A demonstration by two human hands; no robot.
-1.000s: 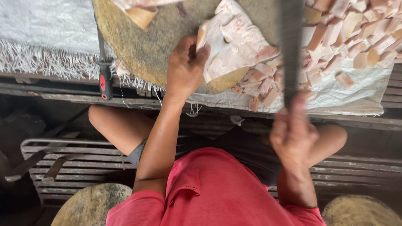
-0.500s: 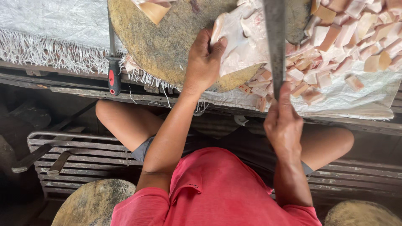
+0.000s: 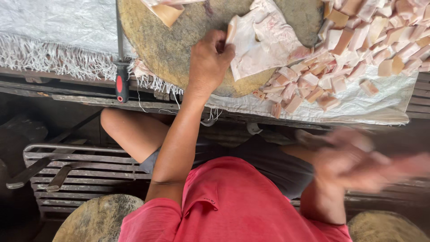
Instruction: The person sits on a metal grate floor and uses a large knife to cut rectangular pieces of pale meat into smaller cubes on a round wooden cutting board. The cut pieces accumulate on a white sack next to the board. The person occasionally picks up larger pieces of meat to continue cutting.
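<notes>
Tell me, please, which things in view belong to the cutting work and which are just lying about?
In use:
- left hand pressing the pale slab of meat
- round wooden chopping block
- pile of cut cubes
- right hand, blurred; whether it holds anything is unclear

Lying about:
- red-and-black-handled tool
- metal rack
- spare blocks

- No packages, labels, signs or screens show anywhere in this view from above the work table.
- The nearest thing to packaging is a white woven sack cloth (image 3: 58,27), spread flat as a cover along the table's near edge, its frayed fringe hanging over the left side; no print is visible on it.
</notes>
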